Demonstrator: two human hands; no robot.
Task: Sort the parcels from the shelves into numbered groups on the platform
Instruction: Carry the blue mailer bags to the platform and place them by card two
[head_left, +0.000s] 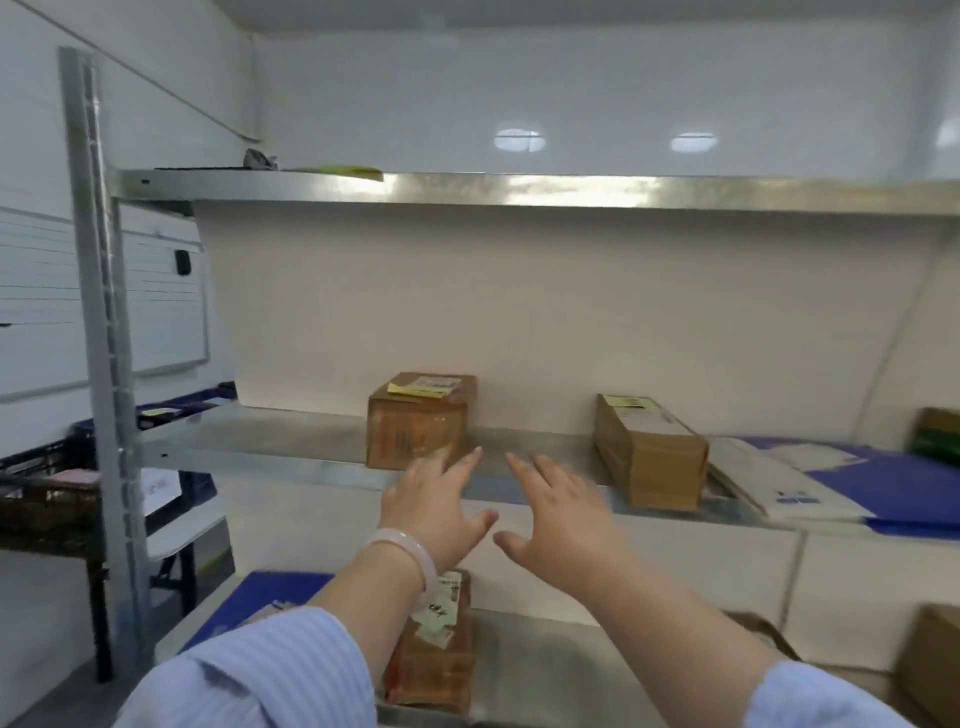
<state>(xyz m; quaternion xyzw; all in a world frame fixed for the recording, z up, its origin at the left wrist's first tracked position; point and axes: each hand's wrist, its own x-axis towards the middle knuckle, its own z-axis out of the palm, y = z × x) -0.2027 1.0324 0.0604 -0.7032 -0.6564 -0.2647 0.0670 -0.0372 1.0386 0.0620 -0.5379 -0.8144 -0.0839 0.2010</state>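
One parcel sits just beyond left hand and right hand.

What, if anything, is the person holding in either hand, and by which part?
Nothing is held. The left hand and right hand are both open, fingers spread, reaching towards the cardboard box on the middle shelf.

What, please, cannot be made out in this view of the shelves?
Head view only:
Labels on the middle-shelf box: too blurred to read.
The lower-shelf parcel: partly hidden by the left forearm.
The green-sided box: cut off by the right edge.
Whether the left hand touches the middle-shelf box: lost in motion blur.
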